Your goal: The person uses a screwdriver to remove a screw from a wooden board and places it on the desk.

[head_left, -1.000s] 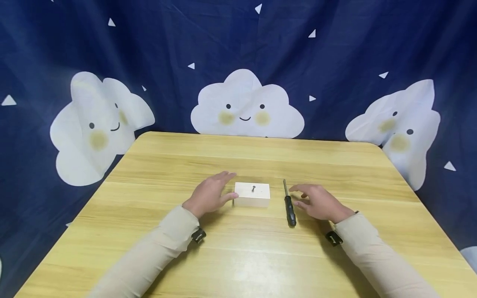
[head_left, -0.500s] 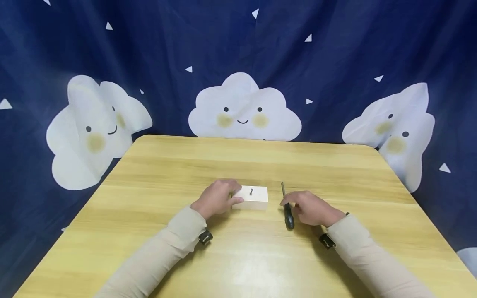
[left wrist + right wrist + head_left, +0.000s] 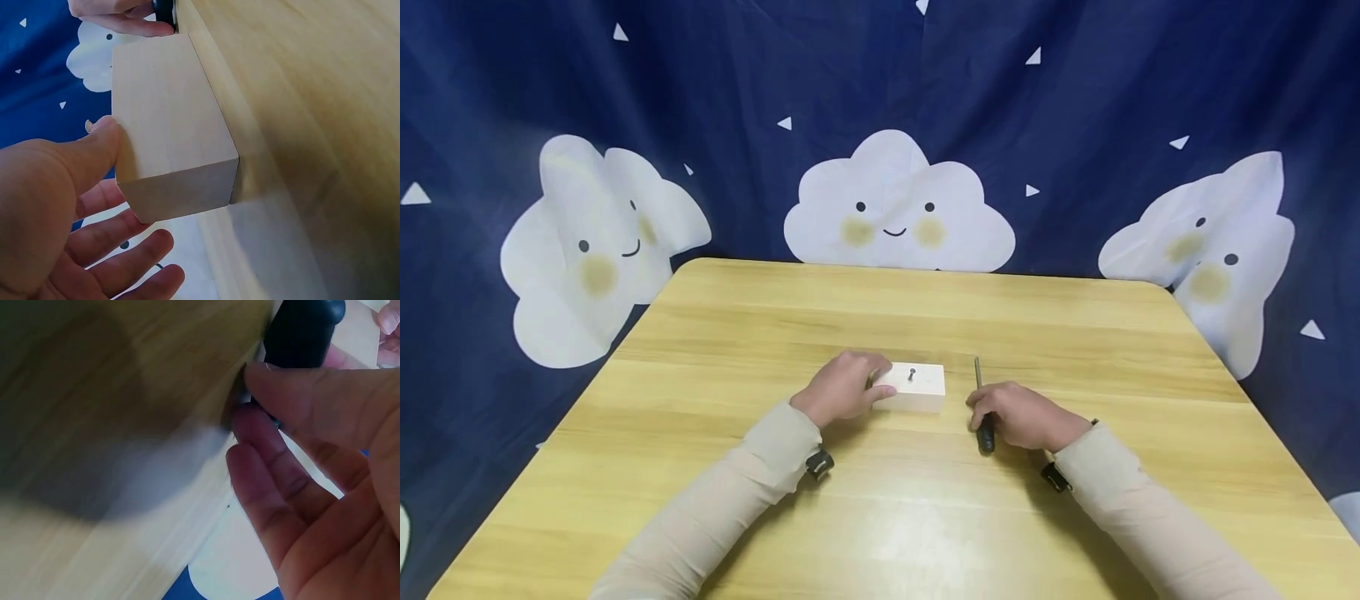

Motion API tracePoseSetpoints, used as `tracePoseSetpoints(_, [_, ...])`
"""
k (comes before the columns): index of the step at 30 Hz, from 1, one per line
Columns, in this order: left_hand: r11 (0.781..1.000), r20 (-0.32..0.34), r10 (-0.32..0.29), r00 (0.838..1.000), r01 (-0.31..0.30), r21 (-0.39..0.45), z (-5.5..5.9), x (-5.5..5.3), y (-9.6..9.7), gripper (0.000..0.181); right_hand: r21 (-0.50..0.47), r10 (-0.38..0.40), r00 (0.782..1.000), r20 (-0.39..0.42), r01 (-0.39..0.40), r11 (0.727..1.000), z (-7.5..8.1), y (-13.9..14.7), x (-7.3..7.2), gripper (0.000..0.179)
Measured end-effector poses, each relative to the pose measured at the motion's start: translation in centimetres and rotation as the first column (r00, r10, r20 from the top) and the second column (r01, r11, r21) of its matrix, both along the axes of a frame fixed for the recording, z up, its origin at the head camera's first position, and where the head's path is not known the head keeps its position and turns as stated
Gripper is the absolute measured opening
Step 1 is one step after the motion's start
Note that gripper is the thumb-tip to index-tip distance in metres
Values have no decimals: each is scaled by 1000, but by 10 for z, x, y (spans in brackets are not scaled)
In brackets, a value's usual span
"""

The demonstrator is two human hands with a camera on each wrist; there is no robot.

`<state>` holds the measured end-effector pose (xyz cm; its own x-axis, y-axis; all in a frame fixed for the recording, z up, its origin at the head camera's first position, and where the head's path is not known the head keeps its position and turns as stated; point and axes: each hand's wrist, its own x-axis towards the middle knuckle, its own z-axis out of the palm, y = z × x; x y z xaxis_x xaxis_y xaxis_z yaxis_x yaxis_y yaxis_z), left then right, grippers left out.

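Observation:
A pale wooden block (image 3: pixel 925 382) lies on the table with a screw (image 3: pixel 912 375) sticking up from its top face. At the block's left end, my left hand (image 3: pixel 844 387) holds it, thumb on the near side and fingers towards the far side. The left wrist view shows the thumb on the block (image 3: pixel 169 106) edge, with some fingers spread below it. To the right of the block, my right hand (image 3: pixel 1021 415) pinches a black-handled screwdriver (image 3: pixel 987 439). Its metal shaft points away from me. In the right wrist view, thumb and fingertips partly cover the handle (image 3: pixel 299 337).
The light wood-grain table (image 3: pixel 880 517) reaches back to a dark blue curtain (image 3: pixel 730 75) printed with white clouds. A dark strap device (image 3: pixel 1057 477) is on the right wrist, another device (image 3: pixel 819 463) on the left wrist.
My left hand has moved right onto the block's end and taken hold of it. My right hand has come down over the screwdriver, and its fingers have curled around the handle.

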<state>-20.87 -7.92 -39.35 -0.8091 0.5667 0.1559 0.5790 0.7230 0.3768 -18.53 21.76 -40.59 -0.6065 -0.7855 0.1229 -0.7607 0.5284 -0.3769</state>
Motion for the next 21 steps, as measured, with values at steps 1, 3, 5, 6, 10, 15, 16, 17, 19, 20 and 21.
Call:
tracePoseSetpoints(1, [1000, 3, 3, 1000, -3, 1, 2, -1, 1, 27, -8, 6, 1000, -13, -7, 1000, 1, 0, -1, 38])
tracePoseSetpoints(3, [1000, 16, 4, 1000, -4, -11, 4, -1, 1, 28, -20, 25, 999, -23, -26, 999, 2, 1, -3, 35])
tracePoseSetpoints(5, [1000, 34, 5, 999, -4, -21, 5, -1, 2, 29, -23, 37, 999, -39, -38, 999, 3, 2, -4, 32])
tracePoseSetpoints(6, [1000, 42, 6, 999, -5, -22, 6, -2, 2, 29, -22, 37, 998, -46, -38, 999, 3, 2, -5, 30])
tracePoseSetpoints(10, [1000, 46, 12, 999, -12, -14, 3, 0, 1, 31, -54, 4, 998, -58, -7, 999, 1, 1, -4, 29])
tracePoseSetpoints(15, [1000, 25, -1, 1000, 1, -9, 2, -3, 2, 29, -102, -22, 997, -78, 14, 995, 8, 3, -6, 37])
tracePoseSetpoints(16, [1000, 24, -5, 1000, 5, -9, 2, -4, 2, 29, -106, -27, 996, -83, 18, 994, 9, 4, -6, 40])
tracePoseSetpoints(17, [1000, 24, -9, 1000, 9, -7, 3, -4, 2, 29, -109, -33, 995, -92, 23, 994, 9, 5, -7, 42])
tracePoseSetpoints(19, [1000, 28, -10, 1000, 10, -8, 3, -3, 2, 30, -118, -54, 993, -103, 41, 992, 9, 5, -8, 45])
tracePoseSetpoints(20, [1000, 33, -8, 999, 8, -11, 3, -3, 2, 30, -126, -67, 992, -110, 53, 991, 9, 5, -8, 46])
tracePoseSetpoints(21, [1000, 41, -2, 999, 3, -15, 2, -3, 1, 31, -141, -76, 990, -115, 59, 988, 8, 4, -9, 46])
